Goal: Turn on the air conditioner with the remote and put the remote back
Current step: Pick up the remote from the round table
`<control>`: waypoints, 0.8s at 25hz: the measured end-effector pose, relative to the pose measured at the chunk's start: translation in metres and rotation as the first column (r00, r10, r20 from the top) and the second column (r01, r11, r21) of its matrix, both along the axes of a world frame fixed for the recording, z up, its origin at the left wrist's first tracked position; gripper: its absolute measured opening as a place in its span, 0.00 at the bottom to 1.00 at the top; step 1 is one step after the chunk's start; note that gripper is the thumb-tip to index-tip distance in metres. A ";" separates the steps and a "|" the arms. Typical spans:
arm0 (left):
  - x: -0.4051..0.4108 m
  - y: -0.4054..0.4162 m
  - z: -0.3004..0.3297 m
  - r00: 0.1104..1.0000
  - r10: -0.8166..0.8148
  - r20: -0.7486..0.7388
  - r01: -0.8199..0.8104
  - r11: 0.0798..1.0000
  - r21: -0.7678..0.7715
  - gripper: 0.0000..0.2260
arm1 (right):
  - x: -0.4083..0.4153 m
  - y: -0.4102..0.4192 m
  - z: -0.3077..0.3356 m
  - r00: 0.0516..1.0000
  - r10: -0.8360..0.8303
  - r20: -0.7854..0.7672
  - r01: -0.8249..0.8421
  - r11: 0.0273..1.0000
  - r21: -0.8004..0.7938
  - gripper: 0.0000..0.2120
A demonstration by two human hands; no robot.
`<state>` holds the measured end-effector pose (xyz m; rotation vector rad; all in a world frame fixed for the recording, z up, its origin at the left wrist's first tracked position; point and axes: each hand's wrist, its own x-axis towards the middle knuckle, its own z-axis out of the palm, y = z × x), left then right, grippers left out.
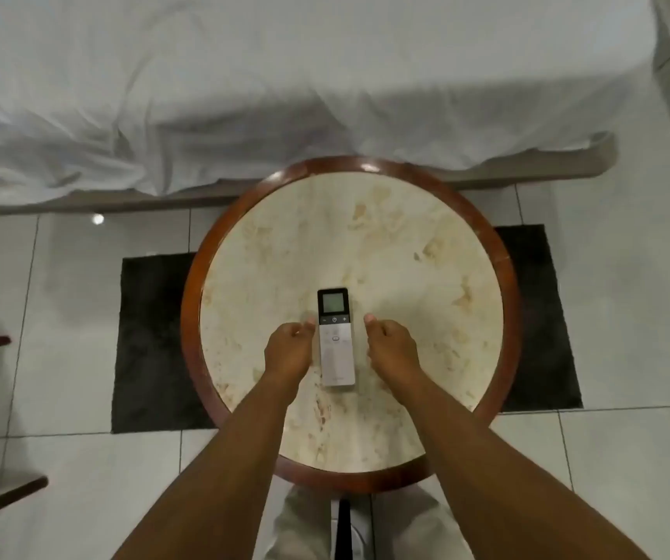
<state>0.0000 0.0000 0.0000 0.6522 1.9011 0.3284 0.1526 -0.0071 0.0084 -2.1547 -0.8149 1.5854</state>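
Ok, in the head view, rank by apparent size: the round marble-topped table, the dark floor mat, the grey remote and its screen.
1. Round marble-topped table
2. Dark floor mat, partly hidden under the table, so true size unsure
3. Grey remote
4. Remote's screen

The round cream marble worktop with dark red wooden rim (511,301) carries only the slim white remote with grey display (336,349), leaving open surface on all sides. Both hands flank the remote closely, blocking lateral access. The white-sheeted bed (244,95) borders the far rim.

A round marble-topped table (426,244) carries one remote (336,341), lying flat.
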 end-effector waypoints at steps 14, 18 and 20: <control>0.005 -0.004 -0.026 0.970 0.206 0.126 -0.210 0.978 0.017 0.06 | -0.024 0.007 -0.040 0.992 -0.085 -0.094 0.080 0.995 -0.062 0.09; 0.012 -0.002 0.018 0.961 0.175 0.214 -0.187 0.982 0.038 0.05 | -0.009 0.002 0.001 0.970 -0.154 -0.187 0.148 0.988 -0.050 0.07; 0.024 0.008 0.048 0.964 0.119 0.239 -0.141 0.987 0.079 0.04 | 0.003 0.006 0.031 0.958 -0.188 -0.217 0.193 0.981 0.002 0.08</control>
